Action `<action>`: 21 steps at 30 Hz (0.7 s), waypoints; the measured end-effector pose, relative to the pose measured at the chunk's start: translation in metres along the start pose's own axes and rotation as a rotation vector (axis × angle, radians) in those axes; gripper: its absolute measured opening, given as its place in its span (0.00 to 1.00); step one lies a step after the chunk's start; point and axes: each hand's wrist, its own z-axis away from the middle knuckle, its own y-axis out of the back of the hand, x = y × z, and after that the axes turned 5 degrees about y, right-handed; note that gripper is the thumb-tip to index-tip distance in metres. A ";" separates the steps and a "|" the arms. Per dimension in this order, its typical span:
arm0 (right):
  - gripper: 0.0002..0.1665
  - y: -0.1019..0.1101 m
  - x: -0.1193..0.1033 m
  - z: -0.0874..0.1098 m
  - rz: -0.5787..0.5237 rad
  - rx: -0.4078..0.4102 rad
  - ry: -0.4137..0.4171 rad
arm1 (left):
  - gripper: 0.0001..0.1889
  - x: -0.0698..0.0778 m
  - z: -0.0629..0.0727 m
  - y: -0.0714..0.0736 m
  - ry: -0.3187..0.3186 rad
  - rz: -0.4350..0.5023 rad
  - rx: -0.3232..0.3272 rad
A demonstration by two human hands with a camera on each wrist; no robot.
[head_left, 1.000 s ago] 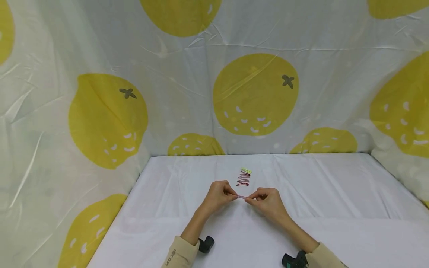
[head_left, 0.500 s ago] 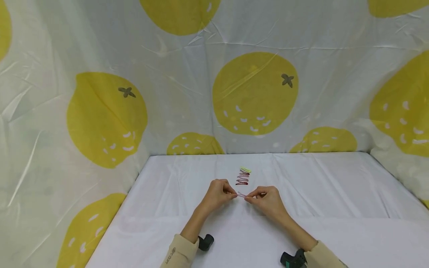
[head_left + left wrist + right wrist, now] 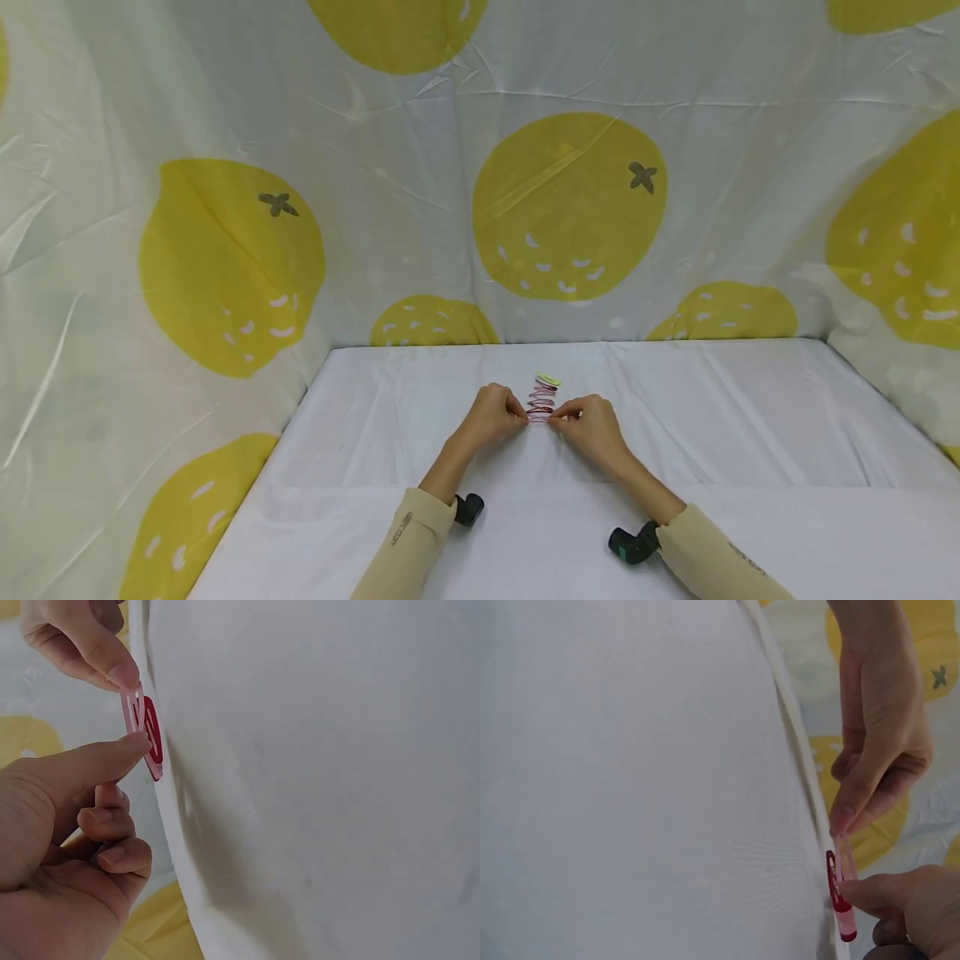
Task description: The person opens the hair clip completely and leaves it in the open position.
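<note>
A pink snap hair clip (image 3: 538, 419) is pinched at one end by my left hand (image 3: 492, 417) and at the other by my right hand (image 3: 594, 429), thumbs against fingers. The left wrist view has this pink clip (image 3: 127, 711) partly covering a red hair clip (image 3: 157, 742) just beyond it. Beyond my fingertips, several red and pink hair clips lie in a column, ending at a yellow-green clip (image 3: 548, 380). Whether the held clip touches the cloth is hard to tell.
White cloth (image 3: 720, 417) covers the table. Lemon-printed sheeting (image 3: 420, 208) hangs behind and at the sides. Dark devices sit at both wrists, one by the left sleeve (image 3: 469, 509) and one by the right sleeve (image 3: 634, 543).
Both hands have moved forward with the pink hair clip, from the gap in front of the column up to its near end. The pinch at each end stays.
</note>
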 end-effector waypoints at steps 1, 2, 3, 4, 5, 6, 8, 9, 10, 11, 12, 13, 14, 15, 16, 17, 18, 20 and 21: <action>0.04 0.000 0.001 -0.001 0.002 0.000 -0.001 | 0.02 -0.001 -0.002 -0.001 0.006 -0.002 -0.004; 0.05 -0.001 0.001 -0.001 0.007 -0.003 -0.008 | 0.02 -0.001 -0.003 -0.002 0.010 -0.004 -0.007; 0.05 -0.001 0.002 -0.002 0.009 -0.006 -0.011 | 0.02 -0.002 -0.004 -0.002 0.013 -0.004 -0.009; 0.04 -0.001 0.003 -0.002 0.012 -0.010 -0.012 | 0.02 -0.003 -0.005 -0.003 0.015 -0.003 -0.011; 0.04 -0.001 0.003 -0.002 0.015 -0.014 -0.012 | 0.02 -0.003 -0.006 -0.003 0.018 -0.003 -0.014; 0.04 -0.001 0.004 -0.002 0.015 -0.019 -0.017 | 0.02 -0.004 -0.007 -0.003 0.022 -0.003 -0.016; 0.04 -0.002 0.006 -0.002 0.013 -0.027 -0.022 | 0.02 -0.004 -0.008 -0.004 0.031 -0.002 -0.023; 0.04 -0.002 0.007 -0.001 0.010 -0.030 -0.023 | 0.03 -0.005 -0.008 -0.004 0.035 -0.003 -0.024; 0.04 -0.002 0.008 -0.001 0.006 -0.032 -0.021 | 0.03 -0.005 -0.008 -0.004 0.039 -0.003 -0.026; 0.04 -0.001 0.009 -0.001 0.000 -0.033 -0.021 | 0.03 -0.005 -0.008 -0.004 0.044 0.000 -0.029; 0.05 -0.001 0.009 -0.001 -0.007 -0.034 -0.023 | 0.03 -0.005 -0.008 -0.004 0.050 0.006 -0.031; 0.05 -0.001 0.010 -0.001 -0.013 -0.035 -0.024 | 0.03 -0.005 -0.008 -0.003 0.055 0.012 -0.034; 0.04 -0.001 0.011 -0.001 -0.018 -0.036 -0.024 | 0.02 -0.006 -0.008 -0.003 0.063 0.021 -0.037; 0.04 -0.001 0.012 -0.001 -0.022 -0.036 -0.025 | 0.02 -0.006 -0.008 -0.003 0.072 0.029 -0.039; 0.04 -0.001 0.012 -0.002 -0.028 -0.035 -0.026 | 0.02 -0.006 -0.008 -0.003 0.084 0.041 -0.042; 0.04 -0.002 0.013 -0.002 -0.034 -0.038 -0.029 | 0.02 -0.006 -0.008 -0.003 0.093 0.051 -0.044; 0.04 -0.002 0.013 -0.002 -0.039 -0.040 -0.033 | 0.02 -0.007 -0.008 -0.003 0.100 0.060 -0.045; 0.04 -0.003 0.013 -0.002 -0.046 -0.043 -0.039 | 0.02 -0.008 -0.008 -0.004 0.121 0.082 -0.044; 0.04 -0.003 0.013 -0.002 -0.048 -0.044 -0.042 | 0.02 -0.009 -0.008 -0.004 0.127 0.090 -0.043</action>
